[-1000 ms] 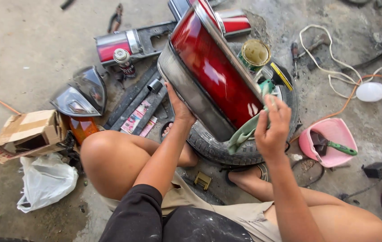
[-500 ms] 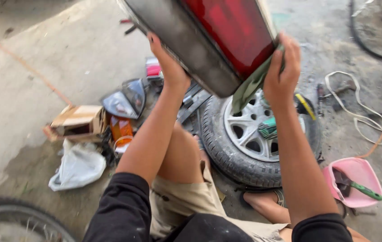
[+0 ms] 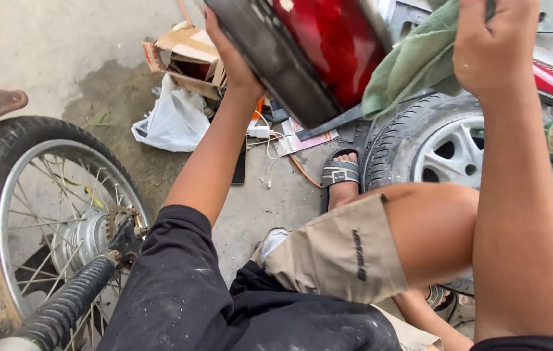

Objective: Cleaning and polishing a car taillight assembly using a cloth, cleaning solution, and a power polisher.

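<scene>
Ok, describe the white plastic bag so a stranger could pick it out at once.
Start at the spoked motorcycle wheel on the left, then look up and right across the concrete. The white plastic bag lies crumpled just below the torn cardboard box, the only soft white thing there.

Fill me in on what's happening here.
A person sitting on the ground holds up a red motorcycle fuel tank. The left hand supports its dark underside, and the right hand presses a green rag against it. A car wheel lies by the knee, and a spoked motorcycle wheel stands at the left.
</scene>
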